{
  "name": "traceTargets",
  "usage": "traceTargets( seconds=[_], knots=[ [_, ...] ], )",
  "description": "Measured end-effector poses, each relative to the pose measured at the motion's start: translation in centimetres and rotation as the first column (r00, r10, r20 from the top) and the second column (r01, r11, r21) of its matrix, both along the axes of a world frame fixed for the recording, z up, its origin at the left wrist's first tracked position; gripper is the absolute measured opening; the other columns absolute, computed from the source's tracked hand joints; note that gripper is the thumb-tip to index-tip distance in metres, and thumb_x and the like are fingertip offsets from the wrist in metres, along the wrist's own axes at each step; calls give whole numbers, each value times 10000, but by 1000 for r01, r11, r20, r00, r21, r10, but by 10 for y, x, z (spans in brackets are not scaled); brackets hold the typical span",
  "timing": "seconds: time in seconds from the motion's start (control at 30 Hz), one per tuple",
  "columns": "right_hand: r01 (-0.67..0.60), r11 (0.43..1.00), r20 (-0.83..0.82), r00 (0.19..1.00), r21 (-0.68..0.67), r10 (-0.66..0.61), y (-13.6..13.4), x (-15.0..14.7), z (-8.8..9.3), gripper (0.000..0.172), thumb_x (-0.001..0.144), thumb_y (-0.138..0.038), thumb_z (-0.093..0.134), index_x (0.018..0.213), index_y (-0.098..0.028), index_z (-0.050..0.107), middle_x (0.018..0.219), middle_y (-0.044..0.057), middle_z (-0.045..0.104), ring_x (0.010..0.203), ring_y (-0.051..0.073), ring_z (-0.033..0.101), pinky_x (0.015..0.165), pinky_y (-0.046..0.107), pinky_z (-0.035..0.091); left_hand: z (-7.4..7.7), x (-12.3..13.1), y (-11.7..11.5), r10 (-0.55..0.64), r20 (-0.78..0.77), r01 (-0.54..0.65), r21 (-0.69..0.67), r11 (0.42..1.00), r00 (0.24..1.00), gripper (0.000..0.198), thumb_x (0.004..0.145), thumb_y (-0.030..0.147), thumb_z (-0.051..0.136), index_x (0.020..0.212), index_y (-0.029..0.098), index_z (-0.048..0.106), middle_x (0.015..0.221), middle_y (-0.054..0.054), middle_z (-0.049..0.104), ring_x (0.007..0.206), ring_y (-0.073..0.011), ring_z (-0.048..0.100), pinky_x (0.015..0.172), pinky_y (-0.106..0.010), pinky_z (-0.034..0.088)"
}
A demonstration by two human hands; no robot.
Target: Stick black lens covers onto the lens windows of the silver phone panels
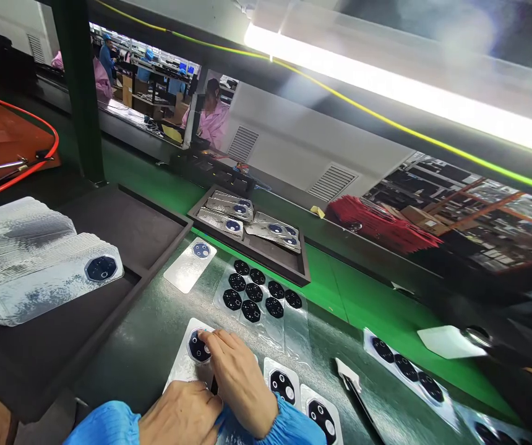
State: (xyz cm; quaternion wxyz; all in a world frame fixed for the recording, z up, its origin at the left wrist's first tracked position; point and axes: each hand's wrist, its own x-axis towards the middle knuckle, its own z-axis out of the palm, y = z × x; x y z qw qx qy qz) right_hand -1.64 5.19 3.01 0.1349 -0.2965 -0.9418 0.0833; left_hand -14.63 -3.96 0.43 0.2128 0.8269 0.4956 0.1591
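A silvery phone back cover (183, 366) lies on the dark mat near the front edge, with a black octagonal camera piece (196, 348) at its far end. My right hand (240, 380) lies over the cover, fingers together, with the fingertips pressing on the edge of that black piece. My left hand (180, 415) is curled on the cover's near end, touching the right hand. A small dark object shows between the two hands; I cannot make it out. Both wrists wear blue sleeves.
A clear sheet of several black octagons (254, 295) and another cover (190, 264) lie just beyond. White-backed octagons (283, 384) sit right of my hands. A stack of covers (38, 272) fills the left tray (122, 228); a smaller tray (259, 247) sits by the green belt (377, 309). People work in the background.
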Motion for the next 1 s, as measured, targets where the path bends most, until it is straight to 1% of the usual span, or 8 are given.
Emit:
traceTargets(
  seconds=[0.1,0.27,0.4,0.53,0.63,0.7,0.8,1.0],
  knots=[
    [-34,999,-19,999,12,34,3,1,-1,384,858,71,461,1143,-181,517,881,43,646,790,219,611,698,330,449,4,0,1,-33,-67,30,-42,999,997,87,919,181,471,902,203,553,870,-45,704,790,-235,682,710,-337,530],
    [-54,995,-59,997,-81,49,6,2,1,384,855,65,444,1109,-203,549,908,43,656,816,209,608,731,322,455,6,1,0,-36,-96,30,-67,997,995,85,896,165,509,957,200,556,930,-42,707,847,-235,681,758,-345,542],
    [29,972,-97,994,-232,-53,19,9,6,329,839,29,454,1013,-209,598,904,50,670,840,213,628,746,328,477,5,0,-2,-33,-139,26,-54,998,990,53,925,180,494,915,204,540,901,-26,688,839,-233,673,750,-358,543],
    [125,933,-120,977,-336,-174,37,8,9,287,866,-8,465,1027,-212,586,933,30,667,823,171,645,702,277,497,10,0,-1,-47,-145,38,-67,997,988,64,942,185,487,903,209,532,894,-14,684,829,-228,673,728,-354,542],
    [140,914,-93,978,-381,-188,43,-1,7,206,839,-27,557,917,-210,608,915,17,632,770,151,645,666,256,503,13,0,0,-46,-155,35,-77,996,987,54,939,180,495,912,205,534,895,-14,684,835,-228,674,742,-358,538],
    [150,905,-68,979,-399,-192,44,-7,3,179,815,-31,605,845,-208,604,896,10,610,759,149,642,669,254,508,14,0,0,-42,-156,30,-79,996,987,56,942,182,492,912,204,535,900,-17,684,840,-230,673,743,-361,535],
    [172,902,-37,979,-397,-203,43,-13,-1,183,822,-26,605,805,-206,582,889,17,598,787,161,635,675,259,509,12,-1,-1,-42,-152,31,-71,997,987,70,947,186,486,901,205,535,892,-18,682,820,-226,670,719,-353,524],
    [171,930,37,985,-325,-168,46,-14,-4,170,863,-52,589,790,-199,546,922,58,586,817,191,617,699,294,512,12,-1,-2,-35,-146,28,-52,998,989,91,946,180,483,878,205,538,862,-11,679,790,-214,665,689,-330,500]
  ],
)
